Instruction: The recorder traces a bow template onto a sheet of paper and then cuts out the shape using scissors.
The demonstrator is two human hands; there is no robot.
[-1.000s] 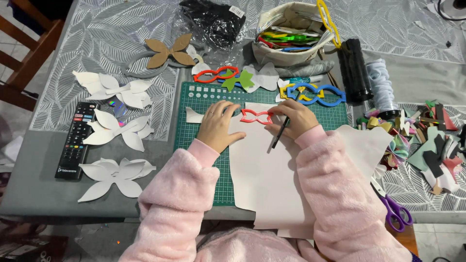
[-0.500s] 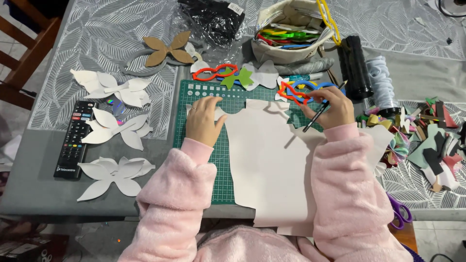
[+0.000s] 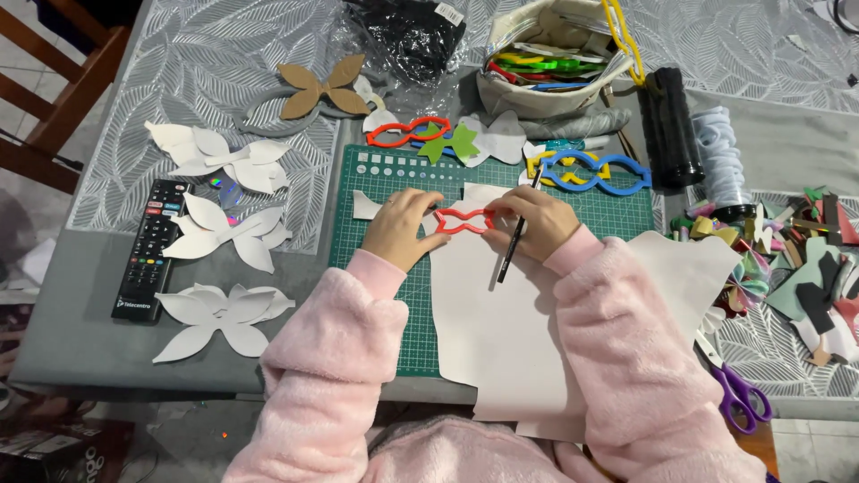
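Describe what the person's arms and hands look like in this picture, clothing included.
Both arms wear fluffy, light pink fleece sleeves that reach the wrists, with thick soft cuffs. The left hand and right hand are bare: no gloves or watch show. A ring cannot be made out.

Red outline template (image 3: 463, 220) is seen on white sheet (image 3: 501, 313), over green cutting mat (image 3: 394, 295) printed with a pale grid. Sleeves (image 3: 340, 358) are fluffy pink. A black pencil (image 3: 516, 243) is noted. Far: red-orange template (image 3: 407, 131), blue template (image 3: 595, 172), yellow one (image 3: 537, 165), green leaf shape (image 3: 450, 143), brown cardboard butterfly (image 3: 322, 88). Left: white cutouts (image 3: 219, 156), black remote (image 3: 148, 250). Grey tablecloth (image 3: 206, 63) is leaf-patterned. Near right: purple-handled scissors (image 3: 741, 398).
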